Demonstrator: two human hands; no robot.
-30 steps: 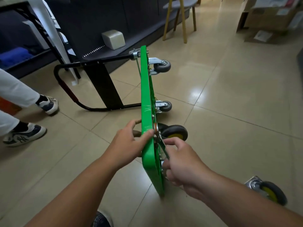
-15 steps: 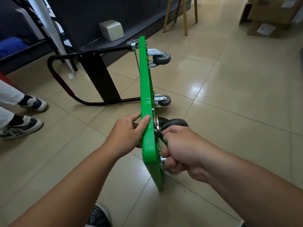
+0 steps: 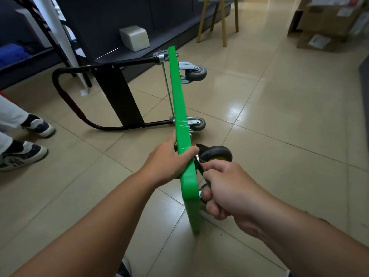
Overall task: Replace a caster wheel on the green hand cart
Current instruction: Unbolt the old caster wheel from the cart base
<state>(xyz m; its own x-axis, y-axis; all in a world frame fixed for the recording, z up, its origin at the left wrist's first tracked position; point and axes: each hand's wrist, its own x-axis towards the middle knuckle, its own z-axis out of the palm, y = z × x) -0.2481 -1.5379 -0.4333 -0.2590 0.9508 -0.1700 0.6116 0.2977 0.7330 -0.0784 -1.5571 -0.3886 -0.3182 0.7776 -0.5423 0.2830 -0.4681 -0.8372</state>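
1. Green plastic deck of the hand cart (image 3: 180, 120) stands on its long edge on the beige tiled floor (image 3: 279, 116). Its underside faces right, and its black tubular handle (image 3: 65, 96) lies out to the left.
2. The left hand (image 3: 165, 162) is wrapped over the deck's top edge. It should brace firmly against the turning force so the deck does not tip or slide.
3. The right hand (image 3: 225, 190) is closed round a slim dark metal tool (image 3: 199, 164). The tool reaches the mount of the black caster wheel with a yellow hub (image 3: 216, 153), which sits against the underside just past the knuckles. I cannot tell the tool's type.
4. The fastener is hidden, so seat the tool squarely by feel and work in short strokes.
5. The two small grey caster wheels (image 3: 196, 72) farther along show the mounted orientation to match.
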